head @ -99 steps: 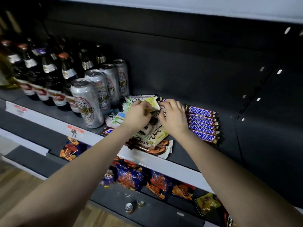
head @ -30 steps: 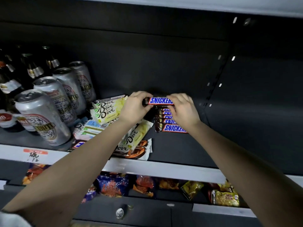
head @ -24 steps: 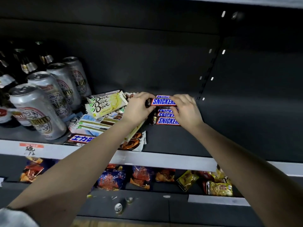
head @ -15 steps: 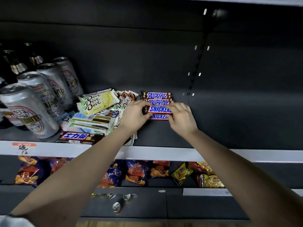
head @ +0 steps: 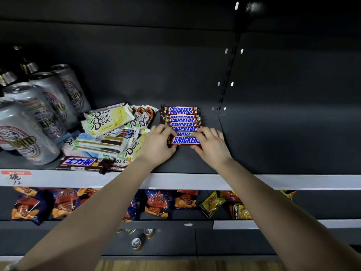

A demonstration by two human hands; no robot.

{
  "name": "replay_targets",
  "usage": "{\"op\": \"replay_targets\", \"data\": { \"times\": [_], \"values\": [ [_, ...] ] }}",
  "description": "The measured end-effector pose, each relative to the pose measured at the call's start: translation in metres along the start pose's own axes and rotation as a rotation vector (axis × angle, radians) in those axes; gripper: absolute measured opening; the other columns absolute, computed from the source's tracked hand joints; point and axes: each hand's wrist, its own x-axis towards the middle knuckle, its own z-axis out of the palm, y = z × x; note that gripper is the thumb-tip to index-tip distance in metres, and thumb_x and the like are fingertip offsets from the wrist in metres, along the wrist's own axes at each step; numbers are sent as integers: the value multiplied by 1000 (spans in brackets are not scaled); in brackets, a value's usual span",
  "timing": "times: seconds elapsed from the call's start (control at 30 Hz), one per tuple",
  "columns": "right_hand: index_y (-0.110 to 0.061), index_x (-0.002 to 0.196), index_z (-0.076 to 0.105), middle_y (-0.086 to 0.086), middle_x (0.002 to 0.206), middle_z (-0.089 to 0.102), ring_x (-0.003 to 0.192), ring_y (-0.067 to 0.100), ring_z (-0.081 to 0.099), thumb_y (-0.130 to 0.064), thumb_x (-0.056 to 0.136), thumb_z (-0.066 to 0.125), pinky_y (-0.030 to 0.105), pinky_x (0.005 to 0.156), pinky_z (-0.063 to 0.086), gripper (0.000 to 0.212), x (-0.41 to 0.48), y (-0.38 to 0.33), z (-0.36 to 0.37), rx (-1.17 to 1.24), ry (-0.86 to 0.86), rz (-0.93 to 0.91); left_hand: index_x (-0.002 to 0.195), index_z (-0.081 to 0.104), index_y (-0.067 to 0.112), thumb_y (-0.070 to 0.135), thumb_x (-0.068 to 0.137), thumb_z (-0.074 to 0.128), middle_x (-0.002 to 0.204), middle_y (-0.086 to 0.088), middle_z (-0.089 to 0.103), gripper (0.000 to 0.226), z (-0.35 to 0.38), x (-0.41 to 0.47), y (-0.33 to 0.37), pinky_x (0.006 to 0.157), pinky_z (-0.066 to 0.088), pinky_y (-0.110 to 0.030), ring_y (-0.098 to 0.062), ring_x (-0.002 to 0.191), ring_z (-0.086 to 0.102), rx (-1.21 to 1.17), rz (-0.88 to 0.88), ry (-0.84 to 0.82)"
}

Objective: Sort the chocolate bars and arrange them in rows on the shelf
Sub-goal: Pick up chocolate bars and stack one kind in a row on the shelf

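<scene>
Two hands | left hand, right hand pinch front Snickers bar ends, fingers curled | bar against Snickers row

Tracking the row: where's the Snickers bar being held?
Head view, mid-shelf: the Snickers bar lies at the near end of the Snickers row, between left hand and right hand, right of the Dove pile.

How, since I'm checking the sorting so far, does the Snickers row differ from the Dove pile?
The Snickers row lies parallel, bar behind bar; the Dove pile overlaps at mixed angles. The Snickers row is dark brown with blue lettering; the Dove pile is mostly white and pale yellow. The left hand and right hand grip the front Snickers bar; neither grips the Dove pile. Both sit on the same shelf.
</scene>
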Motion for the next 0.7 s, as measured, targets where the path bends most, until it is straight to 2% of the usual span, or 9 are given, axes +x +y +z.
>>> {"op": "replay_targets", "data": {
  "times": [0.3, 0.57, 0.7],
  "values": [
    [-12, 115, 63, 10, 116, 58, 108, 31, 52, -31, 83, 68, 46, 97, 37, 38, 0, -1, 1, 17, -8, 18, 106, 57, 16, 29, 76, 67, 118, -1, 52, 34, -1, 2, 3, 86, 36, -29, -21, 106, 44, 50, -33, -69],
    [-15, 108, 68, 12, 109, 60, 102, 34, 55, -31, 77, 74, 49, 91, 42, 36, 0, 0, 0, 25, 20, 27, 106, 58, 14, 27, 74, 68, 116, -3, 51, 36, -1, 0, 3, 90, 38, -31, -21, 106, 43, 26, -33, -46],
    [-16, 107, 69, 13, 108, 61, 101, 35, 56, -32, 75, 75, 49, 88, 44, 36, 0, 0, 1, 18, 20, 16, 107, 57, 11, 26, 73, 69, 118, -4, 49, 39, -1, 1, 2, 91, 34, -25, -21, 108, 42, 6, -62, -53]
  ]
}}
